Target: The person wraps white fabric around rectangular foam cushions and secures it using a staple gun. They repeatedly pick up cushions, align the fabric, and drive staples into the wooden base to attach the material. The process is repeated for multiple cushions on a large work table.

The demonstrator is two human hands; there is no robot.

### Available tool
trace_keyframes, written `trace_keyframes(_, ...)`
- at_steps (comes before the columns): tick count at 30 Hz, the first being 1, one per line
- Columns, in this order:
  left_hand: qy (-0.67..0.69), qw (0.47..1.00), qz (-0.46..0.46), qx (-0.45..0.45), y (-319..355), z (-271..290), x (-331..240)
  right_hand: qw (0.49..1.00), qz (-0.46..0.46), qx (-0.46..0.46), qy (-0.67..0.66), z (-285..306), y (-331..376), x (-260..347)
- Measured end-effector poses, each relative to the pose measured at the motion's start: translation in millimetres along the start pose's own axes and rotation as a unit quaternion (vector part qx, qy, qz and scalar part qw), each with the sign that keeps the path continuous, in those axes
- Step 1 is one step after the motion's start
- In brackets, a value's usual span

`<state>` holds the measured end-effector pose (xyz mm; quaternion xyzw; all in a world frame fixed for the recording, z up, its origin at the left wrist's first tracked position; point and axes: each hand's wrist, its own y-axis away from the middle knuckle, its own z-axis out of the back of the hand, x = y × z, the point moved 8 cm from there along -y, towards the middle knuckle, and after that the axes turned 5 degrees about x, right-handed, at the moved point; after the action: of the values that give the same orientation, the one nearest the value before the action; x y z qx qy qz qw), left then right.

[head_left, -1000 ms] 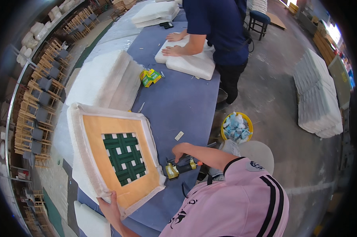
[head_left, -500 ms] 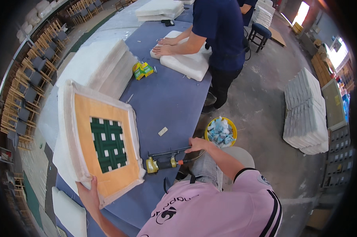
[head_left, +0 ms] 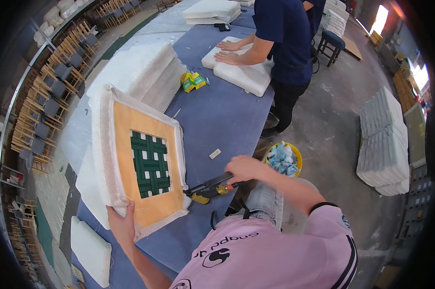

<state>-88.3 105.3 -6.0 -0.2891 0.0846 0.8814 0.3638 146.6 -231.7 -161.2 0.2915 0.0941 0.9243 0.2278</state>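
Observation:
My left hand (head_left: pixel 122 221) grips the lower left corner of a chair seat (head_left: pixel 123 168), which leans tilted with its underside toward me. It has a wooden frame, green woven webbing in the opening and white padding folded round the edges. My right hand (head_left: pixel 248 168) is closed round the rear end of the black magazine of a yellow and black staple gun (head_left: pixel 200 196). The gun's front end is by the seat's lower right corner, and an orange hose fitting shows at its rear. My fingertips on the magazine are partly hidden.
Stacked white foam pads (head_left: pixel 145 72) stand behind the seat on the blue table (head_left: pixel 217 120). Yellow-green boxes (head_left: pixel 193 82) lie beside them. A co-worker's hands (head_left: pixel 229 53) press a white cushion (head_left: pixel 246 77). A yellow bucket of scraps (head_left: pixel 285 159) is on the floor.
The staple gun has turned to a slant, its front end now at the seat's corner. My right hand has risen slightly with its rear end. The whole view has shifted.

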Motion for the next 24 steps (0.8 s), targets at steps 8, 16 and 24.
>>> trace_keyframes(8, -0.010, 1.000, -0.016, 0.003, -3.6, -4.7, -5.3, 0.992, -0.016, -0.006, -0.124, -92.4, -77.3, 33.3)
trace_keyframes(16, -0.006, 1.000, 0.000, 0.013, -5.2, -0.7, -2.4, 0.995, -0.026, 0.091, -0.039, -11.8, -33.3, 55.8)
trace_keyframes(24, 0.007, 1.000, 0.009, 0.000, 0.8, 1.8, -4.7, 0.998, -0.009, 0.028, -0.057, -109.2, -99.0, 87.1)
